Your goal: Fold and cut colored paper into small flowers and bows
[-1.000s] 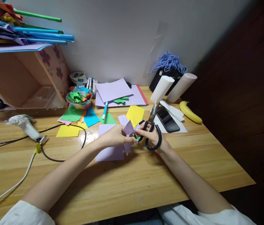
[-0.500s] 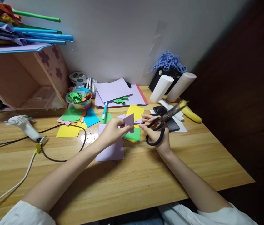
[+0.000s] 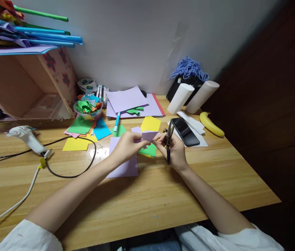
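Between the thumb and fingers of my left hand [image 3: 128, 146] is a small folded piece of purple paper [image 3: 149, 136]. My right hand [image 3: 176, 152] is closed around scissors [image 3: 168, 143] with black handles, whose blades point up and away. Its thumb and fingertips meet the right end of the purple piece; whether they pinch it is hard to tell. Under my left hand lies a purple square sheet [image 3: 125, 166]. Green paper [image 3: 149, 150] and yellow paper [image 3: 150, 124] lie on the table around the hands.
A glue gun [image 3: 28, 141] with a looping black cable stands at left. Behind are a bowl of paper scraps [image 3: 88, 108], a blue marker [image 3: 117, 122] and purple sheets [image 3: 127, 99]. To the right are a phone [image 3: 185, 131], a banana [image 3: 211, 124] and white rolls [image 3: 181, 98].
My right hand has come left to the purple paper. The scissors have turned from pointing right to pointing up. The paper in my left hand has tilted flatter.
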A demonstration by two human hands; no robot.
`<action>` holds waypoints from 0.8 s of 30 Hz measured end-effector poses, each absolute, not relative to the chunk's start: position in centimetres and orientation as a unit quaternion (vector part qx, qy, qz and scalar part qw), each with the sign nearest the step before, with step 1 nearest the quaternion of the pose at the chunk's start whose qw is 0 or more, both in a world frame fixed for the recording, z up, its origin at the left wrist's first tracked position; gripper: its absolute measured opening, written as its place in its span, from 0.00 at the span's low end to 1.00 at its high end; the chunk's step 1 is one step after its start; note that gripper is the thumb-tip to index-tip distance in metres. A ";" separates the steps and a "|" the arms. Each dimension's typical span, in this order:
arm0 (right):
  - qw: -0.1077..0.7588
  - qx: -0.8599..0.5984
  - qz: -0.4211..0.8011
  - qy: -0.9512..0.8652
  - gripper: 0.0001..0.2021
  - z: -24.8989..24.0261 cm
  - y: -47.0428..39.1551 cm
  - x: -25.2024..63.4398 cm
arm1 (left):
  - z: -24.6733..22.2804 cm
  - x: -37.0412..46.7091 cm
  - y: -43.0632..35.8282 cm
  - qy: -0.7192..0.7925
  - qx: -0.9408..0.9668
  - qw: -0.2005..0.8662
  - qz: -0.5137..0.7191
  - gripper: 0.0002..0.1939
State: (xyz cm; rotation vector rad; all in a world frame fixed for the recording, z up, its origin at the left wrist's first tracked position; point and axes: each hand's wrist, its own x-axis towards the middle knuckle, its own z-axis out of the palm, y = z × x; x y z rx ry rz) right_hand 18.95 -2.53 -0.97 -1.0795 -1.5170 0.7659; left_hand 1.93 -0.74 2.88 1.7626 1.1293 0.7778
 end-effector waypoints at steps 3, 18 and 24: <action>0.529 -0.462 0.326 -0.633 0.10 -1.0 -2.7 18.9 | 2.7 2.1 -0.9 0.473 0.705 0.417 0.324 0.15; 0.540 -0.478 0.487 -0.493 0.16 -0.8 -1.9 18.5 | 1.3 2.3 -0.4 0.474 0.600 0.532 0.364 0.14; 0.555 -0.460 0.499 -0.481 0.14 -0.8 -1.9 18.4 | 2.5 2.3 -0.6 0.491 0.599 0.533 0.340 0.12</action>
